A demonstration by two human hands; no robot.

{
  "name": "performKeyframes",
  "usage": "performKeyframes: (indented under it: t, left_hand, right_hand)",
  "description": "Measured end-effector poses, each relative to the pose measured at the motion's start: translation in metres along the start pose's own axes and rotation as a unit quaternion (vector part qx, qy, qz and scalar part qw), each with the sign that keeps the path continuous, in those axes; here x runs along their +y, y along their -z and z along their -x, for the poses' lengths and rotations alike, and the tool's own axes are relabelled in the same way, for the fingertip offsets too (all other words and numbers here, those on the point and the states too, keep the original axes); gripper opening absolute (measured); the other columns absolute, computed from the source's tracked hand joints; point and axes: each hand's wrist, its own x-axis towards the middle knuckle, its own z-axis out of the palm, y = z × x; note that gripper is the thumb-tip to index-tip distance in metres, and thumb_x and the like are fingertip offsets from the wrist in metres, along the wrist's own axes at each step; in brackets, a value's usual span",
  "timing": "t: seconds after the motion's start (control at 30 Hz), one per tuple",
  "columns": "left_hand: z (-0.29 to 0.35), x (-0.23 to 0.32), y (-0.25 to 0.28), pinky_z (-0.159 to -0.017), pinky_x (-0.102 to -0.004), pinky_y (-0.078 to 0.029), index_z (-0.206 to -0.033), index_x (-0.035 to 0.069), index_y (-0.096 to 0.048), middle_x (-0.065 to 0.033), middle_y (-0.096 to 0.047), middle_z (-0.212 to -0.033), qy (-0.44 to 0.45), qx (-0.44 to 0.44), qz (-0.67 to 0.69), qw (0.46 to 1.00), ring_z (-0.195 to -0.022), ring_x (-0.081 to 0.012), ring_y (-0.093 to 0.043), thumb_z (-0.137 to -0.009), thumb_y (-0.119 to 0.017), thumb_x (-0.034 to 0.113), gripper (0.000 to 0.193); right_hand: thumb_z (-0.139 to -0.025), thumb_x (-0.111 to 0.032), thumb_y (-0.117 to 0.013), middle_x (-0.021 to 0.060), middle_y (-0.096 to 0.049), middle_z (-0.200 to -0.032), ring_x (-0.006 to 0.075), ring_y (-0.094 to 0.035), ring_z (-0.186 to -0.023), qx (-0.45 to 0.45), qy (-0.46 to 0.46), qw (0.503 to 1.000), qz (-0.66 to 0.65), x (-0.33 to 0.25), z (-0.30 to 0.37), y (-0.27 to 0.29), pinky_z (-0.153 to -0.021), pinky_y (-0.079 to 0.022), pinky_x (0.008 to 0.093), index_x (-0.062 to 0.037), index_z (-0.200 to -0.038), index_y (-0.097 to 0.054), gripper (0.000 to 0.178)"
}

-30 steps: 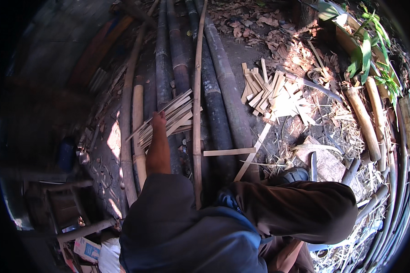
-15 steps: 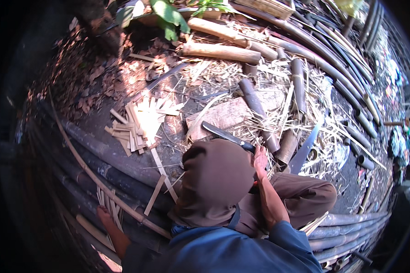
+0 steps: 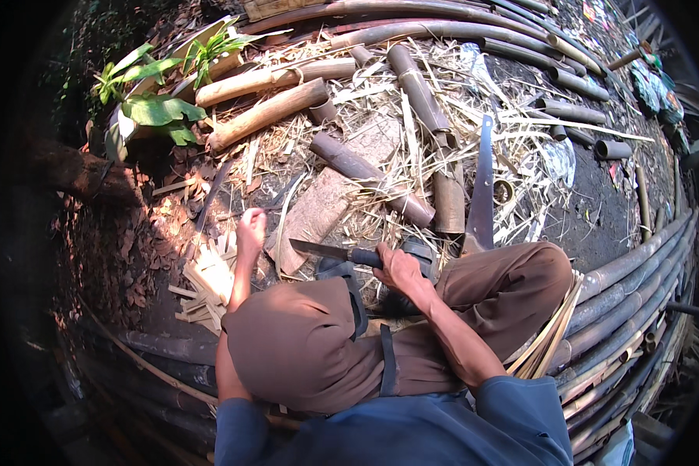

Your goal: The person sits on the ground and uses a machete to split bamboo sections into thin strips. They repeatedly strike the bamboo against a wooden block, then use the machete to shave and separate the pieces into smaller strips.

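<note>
My right hand (image 3: 401, 269) is wrapped round the dark handle of a long-bladed knife (image 3: 320, 248). The blade points left, and its tip lies over the near end of a flat wooden board (image 3: 312, 211). My left hand (image 3: 252, 227) is raised just left of that board, its fingers curled in; whether anything is inside them is hidden. Below and left of it lies a sunlit pile of short, flat bamboo pieces (image 3: 207, 281). A brown bamboo tube (image 3: 369, 175) rests across the board, beyond the knife.
A handsaw (image 3: 481, 186) stands beyond my right knee. Cut bamboo tubes (image 3: 449, 198) and pale shavings (image 3: 512, 147) litter the ground. Long bamboo poles (image 3: 621, 283) lie at the right and along the far side. Thin strips (image 3: 547, 330) lie beside my right thigh; a leafy plant (image 3: 159, 113) grows far left.
My left hand has come from the thin strips at the lower left up to beside the board. My right hand still grips the knife. The view has shifted, so the scene sits differently.
</note>
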Motion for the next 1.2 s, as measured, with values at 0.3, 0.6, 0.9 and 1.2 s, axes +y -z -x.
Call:
performKeyframes:
  t: [0.3, 0.6, 0.9, 1.2]
  left_hand:
    - [-0.157, 0.082, -0.187, -0.117, -0.0570, -0.021, -0.149, 0.011, -0.029, -0.0137, -0.031, -0.155, -0.295, -0.306, -0.467, 0.775, -0.146, -0.0354, -0.022, -0.063, -0.087, 0.034, 0.107]
    - [-0.150, 0.081, -0.143, -0.086, -0.0472, -0.043, -0.100, 0.011, -0.060, -0.0079, -0.056, -0.104, -0.355, -0.321, -0.444, 0.758, -0.103, -0.0286, -0.055, -0.066, -0.084, 0.034, 0.047]
    - [-0.069, 0.157, 0.000, -0.065, -0.0365, -0.044, -0.079, 0.001, -0.059, -0.0119, -0.055, -0.072, -0.171, -0.051, -0.215, 0.960, -0.073, -0.0220, -0.057, -0.076, -0.081, 0.027, 0.034]
    - [-0.055, 0.133, -0.037, -0.093, -0.0336, -0.047, -0.116, -0.001, -0.049, -0.0119, -0.061, -0.108, -0.062, 0.059, 0.365, 0.927, -0.098, -0.0188, -0.059, -0.082, -0.080, 0.017, 0.050]
  right_hand:
    - [-0.080, -0.026, -0.074, 0.0220, -0.064, -0.080, 0.0453, -0.064, -0.081, -0.060, -0.008, 0.983, -0.172, -0.034, 0.035, -0.013, -0.066, -0.048, 0.0531, -0.0041, -0.106, -0.040, 0.048]
    - [-0.083, -0.033, -0.066, 0.0214, -0.069, -0.090, 0.0389, -0.066, -0.091, -0.078, -0.062, 0.982, -0.160, -0.033, 0.020, 0.002, -0.076, -0.053, 0.0481, -0.0060, -0.114, -0.062, 0.042]
    - [-0.091, -0.031, -0.060, 0.0104, -0.057, -0.071, 0.0230, -0.055, -0.064, 0.316, -0.238, 0.838, -0.376, 0.044, 0.018, 0.055, -0.062, -0.045, 0.0378, -0.0033, -0.106, -0.059, 0.031]
    - [-0.093, -0.031, -0.064, -0.0022, -0.048, -0.067, 0.0077, -0.048, -0.053, 0.283, -0.206, 0.754, -0.556, 0.003, 0.009, 0.055, -0.047, -0.039, 0.0254, -0.0057, -0.094, -0.058, 0.026]
